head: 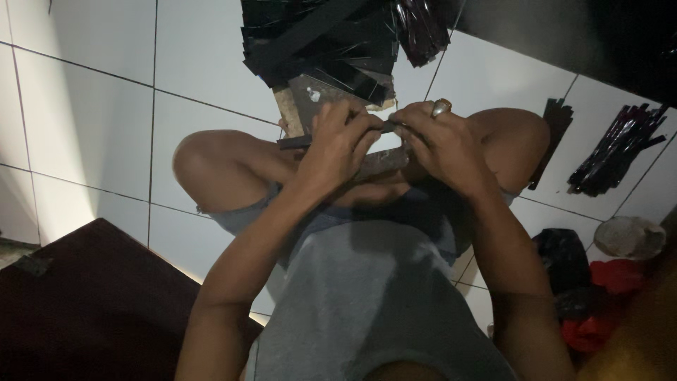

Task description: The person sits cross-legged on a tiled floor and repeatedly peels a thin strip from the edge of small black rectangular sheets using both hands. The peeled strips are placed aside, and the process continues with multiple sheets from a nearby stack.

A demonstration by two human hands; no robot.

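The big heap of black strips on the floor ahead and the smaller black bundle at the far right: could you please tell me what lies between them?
In the head view, bare white floor tile lies between the heap and the bundle, plus one narrow dark strip.

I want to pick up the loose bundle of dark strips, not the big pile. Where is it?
In the head view the loose bundle of dark strips lies on the white tiled floor at far right, beyond the right knee, beside a single dark strip.
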